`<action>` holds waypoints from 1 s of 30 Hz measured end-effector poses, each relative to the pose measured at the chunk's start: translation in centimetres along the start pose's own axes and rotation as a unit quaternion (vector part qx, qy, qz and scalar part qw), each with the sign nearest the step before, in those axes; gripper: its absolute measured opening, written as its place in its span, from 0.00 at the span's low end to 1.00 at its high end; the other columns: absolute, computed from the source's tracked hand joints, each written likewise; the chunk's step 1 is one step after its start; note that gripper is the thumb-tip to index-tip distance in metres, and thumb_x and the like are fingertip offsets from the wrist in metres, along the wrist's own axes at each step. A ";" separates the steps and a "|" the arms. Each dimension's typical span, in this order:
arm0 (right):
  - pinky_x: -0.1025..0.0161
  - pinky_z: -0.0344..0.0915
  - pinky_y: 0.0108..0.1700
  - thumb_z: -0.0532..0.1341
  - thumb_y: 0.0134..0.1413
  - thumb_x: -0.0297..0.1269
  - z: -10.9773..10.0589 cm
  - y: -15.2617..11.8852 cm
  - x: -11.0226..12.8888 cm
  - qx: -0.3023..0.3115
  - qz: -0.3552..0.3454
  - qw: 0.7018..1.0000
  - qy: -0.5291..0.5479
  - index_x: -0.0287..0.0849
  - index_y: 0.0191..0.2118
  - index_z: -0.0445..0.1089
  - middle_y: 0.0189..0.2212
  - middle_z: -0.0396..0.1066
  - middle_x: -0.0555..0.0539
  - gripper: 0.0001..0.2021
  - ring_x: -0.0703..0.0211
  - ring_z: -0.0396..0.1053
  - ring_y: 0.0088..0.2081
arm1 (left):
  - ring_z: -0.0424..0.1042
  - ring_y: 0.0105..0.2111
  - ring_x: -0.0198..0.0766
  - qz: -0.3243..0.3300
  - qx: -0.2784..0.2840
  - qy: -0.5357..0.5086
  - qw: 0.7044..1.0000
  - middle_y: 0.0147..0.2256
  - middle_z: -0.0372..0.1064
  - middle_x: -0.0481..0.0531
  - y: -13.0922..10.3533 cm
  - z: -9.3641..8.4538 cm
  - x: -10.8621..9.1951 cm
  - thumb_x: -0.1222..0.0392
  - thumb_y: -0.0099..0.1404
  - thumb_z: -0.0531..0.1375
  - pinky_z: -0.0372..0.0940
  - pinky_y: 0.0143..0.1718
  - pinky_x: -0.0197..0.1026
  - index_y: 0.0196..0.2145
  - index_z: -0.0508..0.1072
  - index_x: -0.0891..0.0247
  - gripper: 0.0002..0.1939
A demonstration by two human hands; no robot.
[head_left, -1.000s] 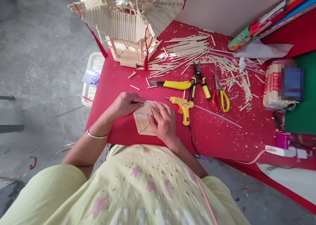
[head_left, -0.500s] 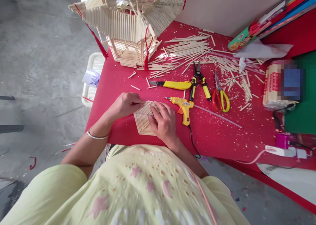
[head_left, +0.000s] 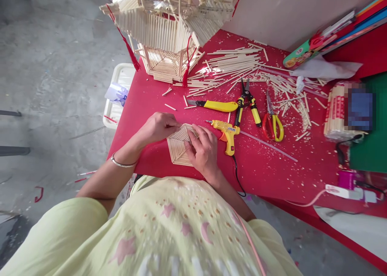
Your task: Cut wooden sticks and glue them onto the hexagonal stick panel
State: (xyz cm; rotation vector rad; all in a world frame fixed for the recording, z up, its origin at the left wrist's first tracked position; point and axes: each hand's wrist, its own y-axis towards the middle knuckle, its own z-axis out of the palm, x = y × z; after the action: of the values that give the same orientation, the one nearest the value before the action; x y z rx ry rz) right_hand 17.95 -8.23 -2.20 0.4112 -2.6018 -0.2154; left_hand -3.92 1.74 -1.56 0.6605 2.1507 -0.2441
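Note:
A hexagonal panel of thin wooden sticks [head_left: 178, 149] lies on the red table in front of me. My left hand [head_left: 161, 126] is closed in a pinch at the panel's upper left edge. Its fingers hide whatever is between them. On the panel's right side, my right hand [head_left: 204, 149] holds it, with the fingers bent over the upper edge and the thumb on its face. Right of that hand lies a yellow glue gun [head_left: 226, 132] with a clear glue stick in its back. A yellow utility knife [head_left: 220, 105] rests just beyond.
Pruning shears [head_left: 248, 102] and red-and-yellow scissors [head_left: 273, 124] lie to the right. Loose sticks [head_left: 236, 62] and chips cover the table's back. A stick-built pavilion [head_left: 163, 34] with red tassels stands at the back left. Bundled sticks [head_left: 335, 108] and a power strip [head_left: 341, 191] are far right.
The view has shifted slightly, so the tabletop things appear a little further right. Both hands keep nearly the same hold at the panel.

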 end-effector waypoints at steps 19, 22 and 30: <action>0.46 0.58 0.70 0.54 0.73 0.44 -0.2 -0.5 0.1 -0.038 -0.009 0.999 -0.005 0.40 0.68 0.66 0.68 0.65 0.38 0.24 0.45 0.61 0.67 | 0.71 0.28 0.36 -0.069 -0.043 -0.024 0.996 0.29 0.77 0.51 -0.8 -1.0 -0.5 0.46 0.65 0.63 0.64 0.31 0.36 0.34 0.84 0.65 0.19; 0.45 0.60 0.68 0.53 0.74 0.44 -1.0 -1.0 -0.4 -0.061 0.015 0.998 -0.021 0.39 0.67 0.66 0.67 0.64 0.36 0.24 0.44 0.62 0.66 | 0.65 0.26 0.34 -0.094 -0.101 0.018 0.990 0.25 0.72 0.49 -3.5 -1.2 -1.0 0.43 0.65 0.64 0.59 0.29 0.36 0.28 0.79 0.65 0.21; 0.49 0.63 0.61 0.53 0.73 0.41 -2.8 -0.9 -0.7 0.011 0.044 0.992 -0.120 0.37 0.64 0.69 0.59 0.72 0.35 0.22 0.43 0.67 0.57 | 0.67 0.26 0.36 -0.132 0.014 0.166 0.977 0.26 0.73 0.46 -10.2 1.4 -3.7 0.40 0.59 0.67 0.54 0.26 0.37 0.26 0.72 0.58 0.19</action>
State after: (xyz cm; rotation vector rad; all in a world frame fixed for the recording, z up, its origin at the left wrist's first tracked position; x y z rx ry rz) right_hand 20.15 -9.03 -0.32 0.2924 -2.8542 -0.2194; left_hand -6.59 -8.73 -0.17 0.4533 2.5625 -0.3246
